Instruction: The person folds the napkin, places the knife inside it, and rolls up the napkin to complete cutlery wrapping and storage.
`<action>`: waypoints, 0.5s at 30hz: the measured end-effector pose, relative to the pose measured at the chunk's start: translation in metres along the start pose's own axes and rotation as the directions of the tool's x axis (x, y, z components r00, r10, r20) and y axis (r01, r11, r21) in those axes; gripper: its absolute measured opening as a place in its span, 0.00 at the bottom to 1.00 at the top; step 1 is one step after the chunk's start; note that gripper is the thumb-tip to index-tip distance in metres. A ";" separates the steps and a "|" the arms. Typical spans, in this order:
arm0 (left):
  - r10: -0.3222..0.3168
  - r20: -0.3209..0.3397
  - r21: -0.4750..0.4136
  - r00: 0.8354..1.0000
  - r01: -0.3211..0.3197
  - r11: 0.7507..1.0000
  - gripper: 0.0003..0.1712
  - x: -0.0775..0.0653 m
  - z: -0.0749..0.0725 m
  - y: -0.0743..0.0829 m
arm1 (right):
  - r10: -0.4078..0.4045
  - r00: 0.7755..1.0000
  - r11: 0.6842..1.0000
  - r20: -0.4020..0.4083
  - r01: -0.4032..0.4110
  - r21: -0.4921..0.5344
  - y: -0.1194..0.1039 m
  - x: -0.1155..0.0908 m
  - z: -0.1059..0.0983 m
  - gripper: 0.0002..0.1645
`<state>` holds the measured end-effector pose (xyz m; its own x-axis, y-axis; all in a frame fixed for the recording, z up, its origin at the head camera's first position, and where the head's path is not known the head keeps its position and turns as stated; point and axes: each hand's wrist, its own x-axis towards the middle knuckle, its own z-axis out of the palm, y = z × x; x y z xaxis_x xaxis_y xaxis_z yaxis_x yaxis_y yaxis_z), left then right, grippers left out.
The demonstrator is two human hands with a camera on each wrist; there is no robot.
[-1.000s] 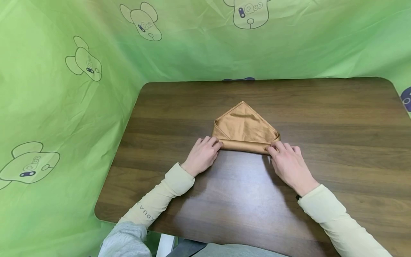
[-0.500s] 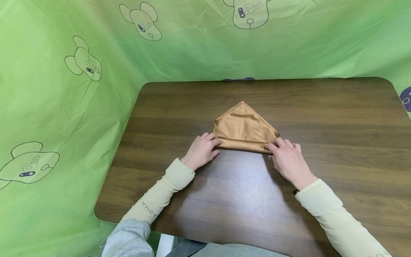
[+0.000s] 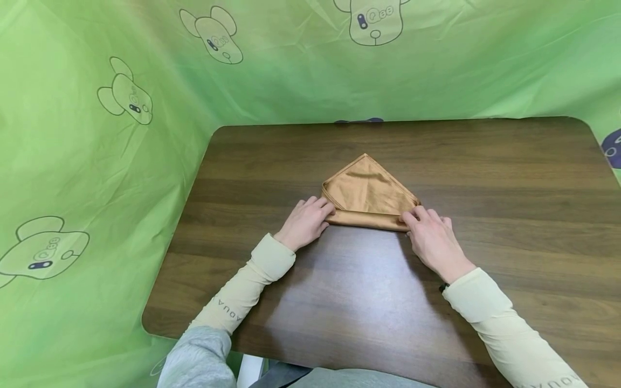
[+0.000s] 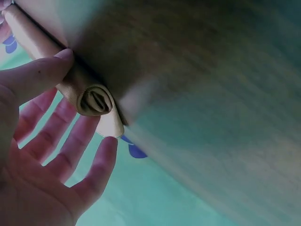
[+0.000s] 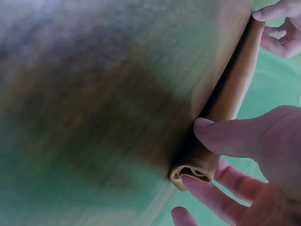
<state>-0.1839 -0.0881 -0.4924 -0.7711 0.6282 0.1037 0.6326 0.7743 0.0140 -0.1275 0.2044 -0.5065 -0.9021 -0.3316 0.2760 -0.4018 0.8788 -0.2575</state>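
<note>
A shiny golden-brown satin cloth [image 3: 366, 186] lies mid-table, its far part a flat, pointed triangle. Its near edge is wound into a tight roll [image 3: 365, 219] running sideways. My left hand [image 3: 304, 222] holds the roll's left end, thumb on the near side and fingers over the far side. In the left wrist view, the spiral end of the roll [image 4: 96, 101] shows between thumb and fingers. My right hand [image 3: 433, 240] grips the other end the same way. The right wrist view shows the folded layers at that end [image 5: 193, 173], a fingertip against them.
The dark wood-grain table [image 3: 359, 302] has rounded corners. Green sheeting [image 3: 291, 70] with printed cartoon heads hangs behind it and along its left side. A white leg-like piece [image 3: 250, 369] shows below the near edge.
Both hands have shifted slightly away from the body along with the roll. The left thumb has moved up against the roll, and the cloth's far point stays about where it was.
</note>
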 end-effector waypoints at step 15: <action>0.000 -0.067 0.084 0.998 0.005 0.996 0.09 0.000 0.002 0.004 | -0.008 1.000 1.000 0.009 0.008 0.010 0.001 -0.001 -0.001 0.15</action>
<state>-0.1818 -0.0851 -0.4945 -0.7644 0.6218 0.1703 0.6203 0.7814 -0.0686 -0.1270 0.2064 -0.5063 -0.9004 -0.3416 0.2694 -0.4102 0.8729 -0.2642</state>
